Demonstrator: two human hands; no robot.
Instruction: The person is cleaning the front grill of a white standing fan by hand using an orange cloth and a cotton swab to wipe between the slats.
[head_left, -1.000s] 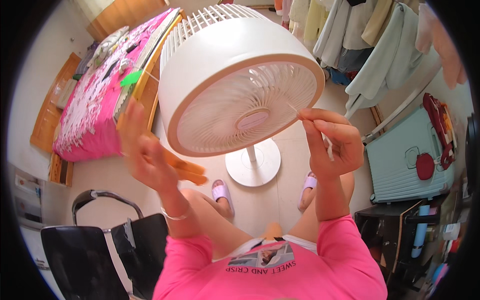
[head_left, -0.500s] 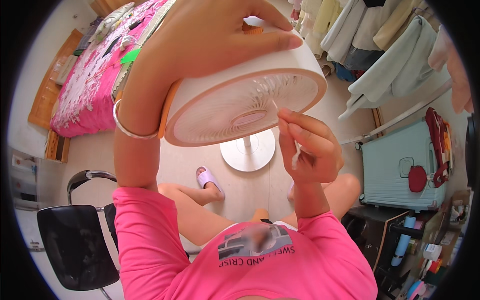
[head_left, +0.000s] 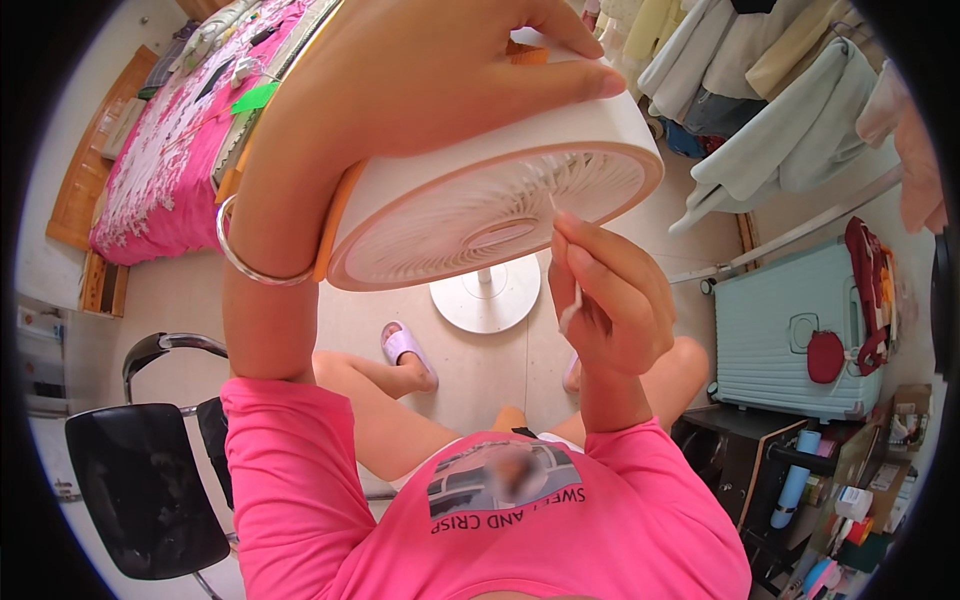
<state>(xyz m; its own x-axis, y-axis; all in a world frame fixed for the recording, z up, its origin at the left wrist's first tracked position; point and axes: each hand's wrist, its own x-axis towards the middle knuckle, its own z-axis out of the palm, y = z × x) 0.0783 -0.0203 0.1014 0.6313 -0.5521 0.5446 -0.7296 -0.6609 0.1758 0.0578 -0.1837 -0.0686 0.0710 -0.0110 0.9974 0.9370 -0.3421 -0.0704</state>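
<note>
The round white head of a pedestal fan (head_left: 440,230) is tilted in front of me, its ribbed grille facing toward me and down. My left hand (head_left: 470,75) lies over the top of its casing, thumb and fingers curved round the rim; part of the grip is hidden. Orange edging (head_left: 340,220) shows beside my left wrist. My right hand (head_left: 615,285) is closed in a pinch on a thin white twisted strip (head_left: 571,312), its pointed upper end at the grille. Whether that tip touches the slats I cannot tell. The strip's lower end hangs below my fingers.
Below the head stands the fan's round white base (head_left: 487,305). A black chair (head_left: 150,490) is at the left, a bed with a pink cover (head_left: 150,190) beyond. Clothes (head_left: 790,130) hang at the far right above a pale green suitcase (head_left: 785,335) and a cluttered shelf (head_left: 850,500).
The view has shifted slightly. My right hand stays pinched on the strip at the grille, turned a little. My left hand keeps its hold on the fan head.
</note>
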